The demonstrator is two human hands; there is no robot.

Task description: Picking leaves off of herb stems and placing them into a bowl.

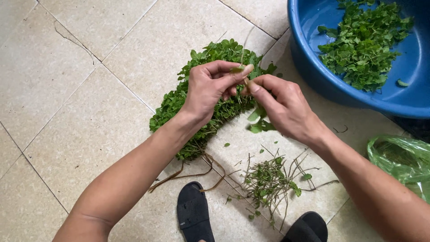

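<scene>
Floor: pale beige tiled floor [80,112] with thin grout lines; the things lie straight on it.
Heap: a long bundle of leafy greens [204,96] lies on the tiles under both hands, brown stalks trailing toward the viewer.
Left hand: the left hand [208,87] has thumb and fingers pinched together on a thin stem [243,54] that rises above the heap.
Right hand: the right hand [282,105] is closed on the same stem just beside the left, with plucked leaves [259,121] hanging below its palm.
Basin: a blue basin [313,67], upper right, holds a pile of picked leaves [363,40]; its far side is cut off.
Scraps: bare stems [271,181] lie scattered near two black sandals [195,215].
Bag: a green plastic bag [401,159] at the right edge; contents hard to make out.
</scene>
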